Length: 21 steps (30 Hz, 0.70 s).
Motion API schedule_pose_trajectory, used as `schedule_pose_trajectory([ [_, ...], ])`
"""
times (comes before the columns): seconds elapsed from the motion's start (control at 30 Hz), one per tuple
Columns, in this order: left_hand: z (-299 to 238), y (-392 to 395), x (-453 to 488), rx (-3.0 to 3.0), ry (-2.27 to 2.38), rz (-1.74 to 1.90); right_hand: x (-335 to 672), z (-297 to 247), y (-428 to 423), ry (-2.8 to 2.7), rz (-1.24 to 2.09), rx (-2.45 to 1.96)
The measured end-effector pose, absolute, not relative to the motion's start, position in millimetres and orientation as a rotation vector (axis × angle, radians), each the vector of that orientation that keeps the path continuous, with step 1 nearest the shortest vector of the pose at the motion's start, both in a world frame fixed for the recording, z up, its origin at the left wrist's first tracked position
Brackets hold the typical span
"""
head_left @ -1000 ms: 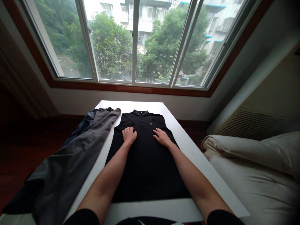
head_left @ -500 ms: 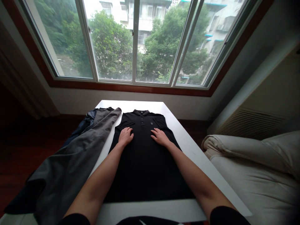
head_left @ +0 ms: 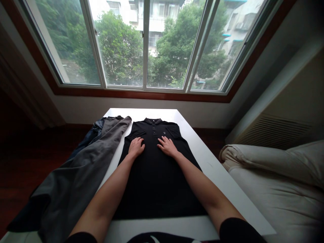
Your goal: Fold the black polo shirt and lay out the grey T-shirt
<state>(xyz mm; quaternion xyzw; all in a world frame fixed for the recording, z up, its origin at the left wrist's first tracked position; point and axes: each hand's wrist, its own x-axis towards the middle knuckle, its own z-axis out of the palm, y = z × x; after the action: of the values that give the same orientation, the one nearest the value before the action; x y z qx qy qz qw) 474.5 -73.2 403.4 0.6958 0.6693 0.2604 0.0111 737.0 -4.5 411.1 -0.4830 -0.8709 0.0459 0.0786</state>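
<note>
A black polo shirt (head_left: 157,182) lies spread front side up, its collar at the far end and its hem towards me. Both sleeves are laid inward over the chest, and a small pale logo shows on the right side. My left hand (head_left: 136,146) rests flat on the shirt's left part, below the folded sleeve, fingers stretched out. On the chest, right of the button placket, my right hand (head_left: 167,146) lies with its fingers spread. Neither hand grips the cloth.
The shirt is on a white table (head_left: 202,155). Grey and dark blue garments (head_left: 83,168) hang over its left edge. A beige sofa (head_left: 275,182) stands at the right, and a wide window (head_left: 144,44) is beyond the table.
My right hand has slid left across the chest, closer to the shirt's middle. The left hand has hardly moved, and the shirt lies as before.
</note>
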Motion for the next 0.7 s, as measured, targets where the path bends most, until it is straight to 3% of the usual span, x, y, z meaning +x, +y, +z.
schedule_pose_trajectory([
  [0.17,409,-75,474,2.155,2.1,0.877,767,410,8,-2.376,-0.091,-1.512],
  [0.7,416,-81,469,1.937,2.375,0.852,782,402,23,-2.37,0.099,-1.644],
])
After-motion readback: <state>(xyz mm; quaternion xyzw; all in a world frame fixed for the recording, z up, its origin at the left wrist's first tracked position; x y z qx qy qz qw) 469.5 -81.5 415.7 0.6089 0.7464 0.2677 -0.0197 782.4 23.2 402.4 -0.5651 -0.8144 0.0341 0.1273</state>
